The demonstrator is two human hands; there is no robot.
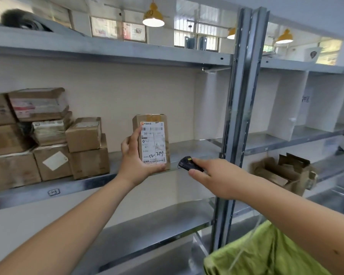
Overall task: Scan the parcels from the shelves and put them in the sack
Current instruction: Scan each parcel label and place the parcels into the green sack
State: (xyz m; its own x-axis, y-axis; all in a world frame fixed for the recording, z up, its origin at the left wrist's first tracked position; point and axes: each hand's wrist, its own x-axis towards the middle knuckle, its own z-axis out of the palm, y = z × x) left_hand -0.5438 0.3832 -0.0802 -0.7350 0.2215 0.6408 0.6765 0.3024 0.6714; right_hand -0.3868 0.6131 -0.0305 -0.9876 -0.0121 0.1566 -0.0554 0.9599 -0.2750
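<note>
We note the green sack [266, 253] hanging below our right hand [216, 175], which pinches a small scanner [189, 164]. Our left hand [135, 163] grips the parcel [152, 141] upright by its lower edges, label facing us; likely light, stiff cardboard. More boxes [48, 139] sit beyond, leftward on the shelf [87, 184].
</note>
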